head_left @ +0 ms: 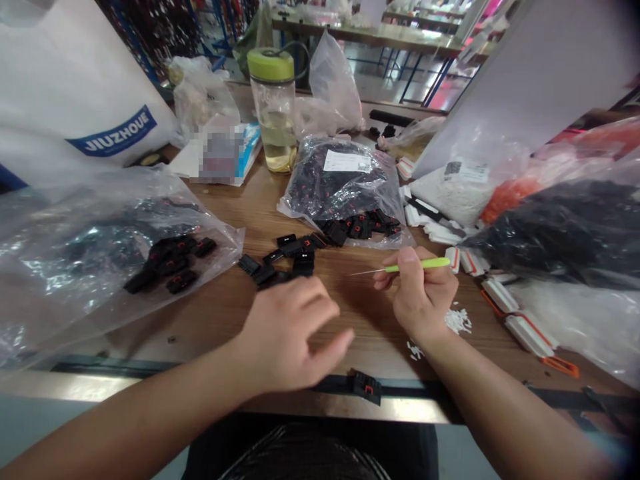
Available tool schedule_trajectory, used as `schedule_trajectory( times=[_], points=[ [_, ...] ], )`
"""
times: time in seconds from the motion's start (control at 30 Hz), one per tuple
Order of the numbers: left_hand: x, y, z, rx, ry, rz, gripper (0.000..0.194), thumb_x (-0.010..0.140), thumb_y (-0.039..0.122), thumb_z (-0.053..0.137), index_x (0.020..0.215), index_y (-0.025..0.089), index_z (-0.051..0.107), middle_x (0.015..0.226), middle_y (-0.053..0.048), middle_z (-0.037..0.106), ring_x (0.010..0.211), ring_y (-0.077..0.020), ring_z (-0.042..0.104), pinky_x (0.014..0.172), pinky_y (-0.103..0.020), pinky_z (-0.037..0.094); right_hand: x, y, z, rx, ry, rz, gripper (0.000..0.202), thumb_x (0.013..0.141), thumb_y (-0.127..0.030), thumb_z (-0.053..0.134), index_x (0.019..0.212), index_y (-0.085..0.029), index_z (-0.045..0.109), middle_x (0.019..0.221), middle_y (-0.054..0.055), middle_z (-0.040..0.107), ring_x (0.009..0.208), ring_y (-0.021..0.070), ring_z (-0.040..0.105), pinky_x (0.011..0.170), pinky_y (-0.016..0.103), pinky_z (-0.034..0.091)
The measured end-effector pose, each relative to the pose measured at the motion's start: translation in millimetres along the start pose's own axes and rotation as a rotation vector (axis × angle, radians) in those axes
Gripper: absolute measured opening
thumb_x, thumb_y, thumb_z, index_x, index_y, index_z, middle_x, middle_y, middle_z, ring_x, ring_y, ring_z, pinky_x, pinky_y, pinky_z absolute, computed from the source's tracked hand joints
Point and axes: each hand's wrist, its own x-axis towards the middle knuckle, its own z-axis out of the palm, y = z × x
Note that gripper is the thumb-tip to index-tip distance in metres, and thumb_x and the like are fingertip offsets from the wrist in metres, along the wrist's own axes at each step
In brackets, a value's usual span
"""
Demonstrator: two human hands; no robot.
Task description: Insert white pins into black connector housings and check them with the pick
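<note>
My right hand (420, 293) grips a thin needle tool with a lime-green handle (436, 263). Its fine metal shaft points left over the wooden table. My left hand (295, 333) hovers beside a loose pile of small black plastic parts (304, 262), thumb held apart from the fingers. Its fingertips are partly hidden, and no held object shows. A single black part with a red mark (367, 387) lies at the table's front edge. Small white pieces (457, 321) are heaped by my right wrist, and a few more (415, 350) lie nearer me.
A clear bag of black parts (333, 187) stands behind the pile; another open bag (100, 260) lies left. A green-lidded bottle (274, 110) stands at the back. White-and-orange pieces (530, 335) and bags of dark material (560, 220) line the right side.
</note>
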Motion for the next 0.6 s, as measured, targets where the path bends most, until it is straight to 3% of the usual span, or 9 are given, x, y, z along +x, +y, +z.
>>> schedule_trajectory(
  times=[0.1,0.17,0.23,0.37,0.5,0.6],
  points=[
    [-3.9,12.8,14.9,-0.206,-0.240,0.267,0.034,0.093,0.048,0.059,0.110,0.020,0.063,0.107,-0.004,0.067,0.093,-0.0195,0.060,0.077,-0.032,0.052,0.4,-1.2,-0.2,-0.002,0.033,-0.029,0.038,0.098,-0.041,0.051,0.070,-0.020,0.065,0.058,0.000,0.064,0.041,0.0099,0.057,0.040,0.023,0.049],
    [-4.7,17.5,23.5,-0.204,-0.370,0.351,0.032,0.096,0.044,0.058,0.118,0.022,0.062,0.117,-0.003,0.066,0.098,-0.0198,0.059,0.079,-0.033,0.051,0.3,-2.1,0.1,0.007,0.033,-0.024,0.037,0.098,-0.040,0.051,0.070,-0.020,0.066,0.058,0.000,0.064,0.041,0.0098,0.057,0.040,0.023,0.048],
    [-4.4,18.9,28.5,-0.168,-0.451,0.382,0.022,0.099,0.036,0.055,0.115,0.023,0.064,0.115,-0.003,0.068,0.097,-0.0196,0.059,0.077,-0.032,0.051,0.2,-2.9,0.1,0.008,0.030,-0.013,0.037,0.098,-0.039,0.051,0.071,-0.020,0.066,0.058,0.000,0.064,0.042,0.0102,0.058,0.041,0.023,0.048],
    [-1.8,13.4,27.3,-0.123,-0.474,0.273,0.021,0.101,0.030,0.051,0.111,0.021,0.066,0.104,-0.005,0.068,0.098,-0.0214,0.060,0.078,-0.033,0.053,1.6,-2.5,-0.7,0.007,0.033,-0.012,0.035,0.098,-0.036,0.052,0.071,-0.020,0.067,0.058,-0.001,0.064,0.042,0.0100,0.058,0.042,0.023,0.048],
    [1.0,2.7,23.0,-0.151,-0.391,0.057,0.026,0.102,0.028,0.047,0.114,0.017,0.067,0.104,-0.007,0.065,0.090,-0.0201,0.064,0.082,-0.035,0.055,4.4,0.9,-2.1,0.017,0.057,-0.028,0.036,0.098,-0.037,0.052,0.070,-0.019,0.067,0.056,-0.001,0.064,0.042,0.0095,0.057,0.041,0.022,0.047],
    [1.4,-3.3,24.8,-0.154,-0.326,-0.022,0.029,0.103,0.027,0.043,0.114,0.016,0.068,0.101,-0.007,0.065,0.087,-0.0201,0.065,0.082,-0.037,0.056,5.6,3.7,-2.8,0.013,0.062,-0.026,0.037,0.097,-0.040,0.052,0.070,-0.019,0.066,0.054,-0.001,0.063,0.041,0.0091,0.057,0.041,0.021,0.048]
  ],
)
